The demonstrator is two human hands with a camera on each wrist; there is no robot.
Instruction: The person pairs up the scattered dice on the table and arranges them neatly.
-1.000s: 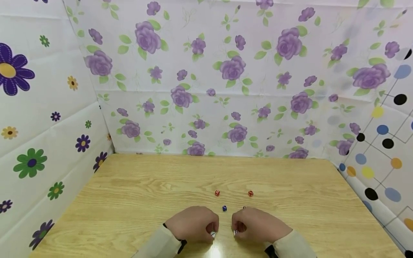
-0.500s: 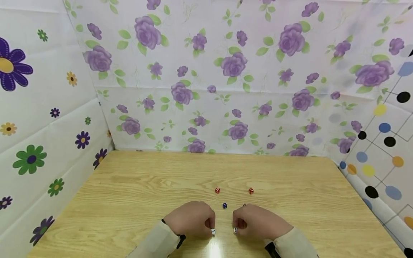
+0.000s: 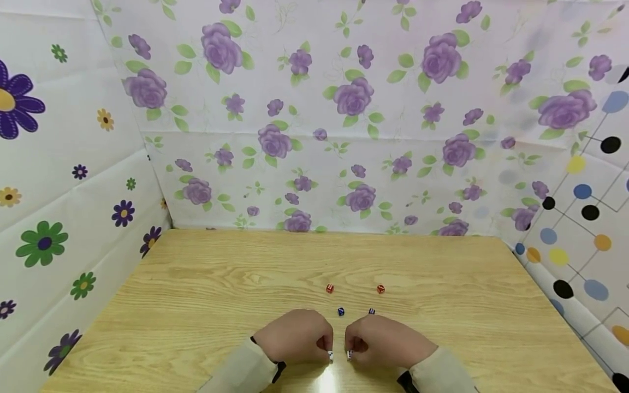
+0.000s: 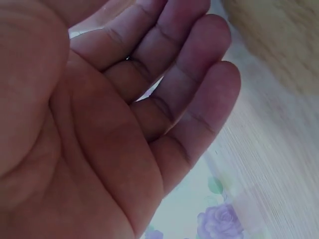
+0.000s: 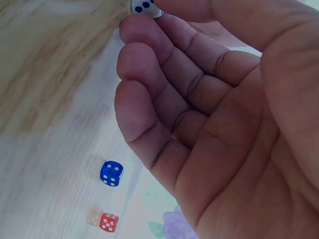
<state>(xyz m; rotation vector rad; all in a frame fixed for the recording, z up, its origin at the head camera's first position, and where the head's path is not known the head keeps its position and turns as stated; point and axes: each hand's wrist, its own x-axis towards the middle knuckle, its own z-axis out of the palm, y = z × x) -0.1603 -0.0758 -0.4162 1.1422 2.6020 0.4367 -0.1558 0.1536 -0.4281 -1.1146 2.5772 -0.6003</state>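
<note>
Near the front of the table, my left hand [image 3: 298, 335] pinches a white die [image 3: 331, 356] between thumb and fingertips. Facing it, my right hand [image 3: 380, 339] pinches a second white die [image 3: 349, 355], its blue pips showing in the right wrist view [image 5: 144, 6]. A small gap separates the two white dice. In the left wrist view the palm and curled fingers [image 4: 209, 99] fill the picture and that die is hidden. Just beyond the hands lie two blue dice, the left one [image 3: 341, 311] and the right one [image 3: 372, 311], the latter close behind my right knuckles.
Farther back on the wooden table [image 3: 236, 267] are two red dice, one on the left [image 3: 330, 289] and one on the right [image 3: 380, 289]. A cloth with purple roses [image 3: 275, 180] hangs behind the table, and patterned cloths flank both sides.
Both hands have come nearer each other, the right one moving left and the left one slightly right, narrowing the gap between the white dice. The right blue die shows more fully now.
</note>
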